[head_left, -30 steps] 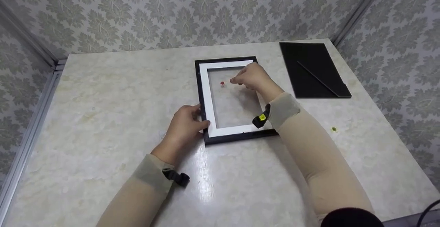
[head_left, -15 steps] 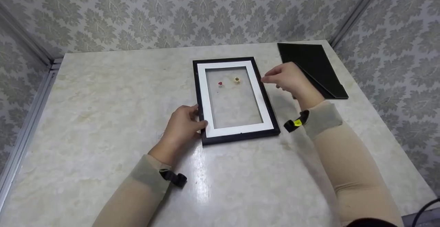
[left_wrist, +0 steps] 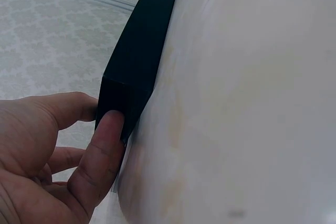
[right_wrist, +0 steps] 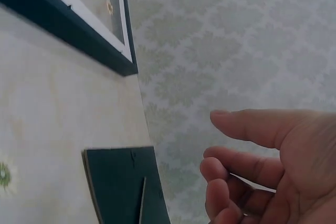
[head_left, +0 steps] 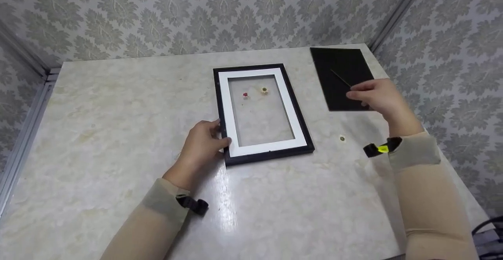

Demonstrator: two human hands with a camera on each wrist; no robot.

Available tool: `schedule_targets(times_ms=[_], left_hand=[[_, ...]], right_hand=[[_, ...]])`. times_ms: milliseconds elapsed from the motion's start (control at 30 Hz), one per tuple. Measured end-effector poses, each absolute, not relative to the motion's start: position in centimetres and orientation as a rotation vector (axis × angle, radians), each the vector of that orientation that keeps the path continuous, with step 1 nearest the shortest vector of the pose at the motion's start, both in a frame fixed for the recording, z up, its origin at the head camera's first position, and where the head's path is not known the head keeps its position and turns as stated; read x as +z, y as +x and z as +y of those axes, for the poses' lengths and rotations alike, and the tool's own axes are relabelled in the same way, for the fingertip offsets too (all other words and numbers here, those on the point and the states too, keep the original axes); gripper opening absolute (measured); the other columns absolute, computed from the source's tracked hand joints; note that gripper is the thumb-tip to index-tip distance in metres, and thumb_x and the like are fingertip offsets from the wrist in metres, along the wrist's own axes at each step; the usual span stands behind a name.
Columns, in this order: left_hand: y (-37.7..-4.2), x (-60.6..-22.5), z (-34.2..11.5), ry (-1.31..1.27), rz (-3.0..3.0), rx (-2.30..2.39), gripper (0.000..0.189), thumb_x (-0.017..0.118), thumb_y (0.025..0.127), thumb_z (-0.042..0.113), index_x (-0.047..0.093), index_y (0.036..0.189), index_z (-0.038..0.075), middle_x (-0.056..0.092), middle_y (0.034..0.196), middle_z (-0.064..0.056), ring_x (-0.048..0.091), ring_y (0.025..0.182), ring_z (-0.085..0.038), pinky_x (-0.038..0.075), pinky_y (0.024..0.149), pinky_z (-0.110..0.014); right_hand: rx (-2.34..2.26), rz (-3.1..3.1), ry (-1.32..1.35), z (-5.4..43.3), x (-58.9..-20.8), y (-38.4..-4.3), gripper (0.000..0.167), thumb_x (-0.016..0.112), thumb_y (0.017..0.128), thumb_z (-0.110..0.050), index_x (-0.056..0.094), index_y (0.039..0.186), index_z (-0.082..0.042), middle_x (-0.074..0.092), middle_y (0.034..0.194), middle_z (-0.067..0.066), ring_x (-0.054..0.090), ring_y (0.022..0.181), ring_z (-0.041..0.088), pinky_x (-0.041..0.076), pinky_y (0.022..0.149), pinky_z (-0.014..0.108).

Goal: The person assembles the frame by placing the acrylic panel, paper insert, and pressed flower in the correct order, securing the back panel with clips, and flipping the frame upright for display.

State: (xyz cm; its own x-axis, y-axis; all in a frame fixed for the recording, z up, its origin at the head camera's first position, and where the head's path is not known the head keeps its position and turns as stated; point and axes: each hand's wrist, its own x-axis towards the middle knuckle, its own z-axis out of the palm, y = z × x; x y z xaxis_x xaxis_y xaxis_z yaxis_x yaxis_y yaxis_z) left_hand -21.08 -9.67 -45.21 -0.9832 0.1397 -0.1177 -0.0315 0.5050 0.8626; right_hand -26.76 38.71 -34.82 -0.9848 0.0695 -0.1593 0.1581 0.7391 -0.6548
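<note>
My left hand (head_left: 201, 142) grips the lower left side of a black picture frame (head_left: 298, 114) with a white mat, thumb on the edge. In the left wrist view the thumb and fingers close round the corner of the frame (left_wrist: 142, 35). Behind the frame's clear window lie a small red flower (head_left: 245, 94) and a small pale flower (head_left: 264, 90). Over the right side of a black board (head_left: 322, 71) is my right hand (head_left: 383, 96). Its thumb and index finger stand apart with nothing between them in the right wrist view. The board carries a stand flap (head_left: 340, 78), partly hidden.
Another small pale flower (head_left: 342, 138) with a yellow-green centre lies on the marbled table (head_left: 129, 106), between the frame and my right forearm. Patterned walls enclose the table at the back and sides. Dark cables (head_left: 487, 224) show at the lower right edge.
My right hand has left the frame's window and moved right, over the black board. The pale flower now sits uncovered beside the red one. My left hand keeps its grip.
</note>
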Motion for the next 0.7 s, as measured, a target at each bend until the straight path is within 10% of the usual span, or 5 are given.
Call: schedule_targets(times_ms=[167,433,700], left_hand=[[-21.0,-45.2,-9.7,0.075,2.551,1.507,0.073,0.081,0.097,0.011,0.053,0.164,-0.003,0.065,0.140,-0.025,0.065,0.104,-0.023,0.064,0.075,-0.025],[-20.9,-45.4,-9.6,0.072,2.536,1.524,0.072,0.080,0.098,0.011,0.054,0.163,-0.004,0.064,0.139,-0.025,0.066,0.111,-0.026,0.066,0.076,-0.025],[-20.9,-45.3,-9.6,0.099,2.567,1.493,0.072,0.081,0.098,0.013,0.054,0.163,-0.004,0.066,0.139,-0.025,0.064,0.103,-0.024,0.060,0.078,-0.025]], right_hand=[[-1.106,2.770,0.261,43.4,-36.0,-25.5,0.065,0.080,0.104,-0.049,0.071,0.151,-0.005,0.068,0.101,-0.035,0.065,0.088,0.005,0.055,0.074,0.024],[-1.162,2.631,0.222,49.0,-39.4,-23.3,0.029,0.084,0.105,-0.032,0.079,0.133,-0.034,0.074,0.102,-0.036,0.065,0.095,-0.003,0.054,0.086,0.024],[-1.068,2.587,-0.007,50.7,-42.4,-21.5,0.055,0.090,0.097,-0.015,0.073,0.148,-0.002,0.077,0.120,-0.022,0.066,0.108,-0.002,0.055,0.091,0.013]])
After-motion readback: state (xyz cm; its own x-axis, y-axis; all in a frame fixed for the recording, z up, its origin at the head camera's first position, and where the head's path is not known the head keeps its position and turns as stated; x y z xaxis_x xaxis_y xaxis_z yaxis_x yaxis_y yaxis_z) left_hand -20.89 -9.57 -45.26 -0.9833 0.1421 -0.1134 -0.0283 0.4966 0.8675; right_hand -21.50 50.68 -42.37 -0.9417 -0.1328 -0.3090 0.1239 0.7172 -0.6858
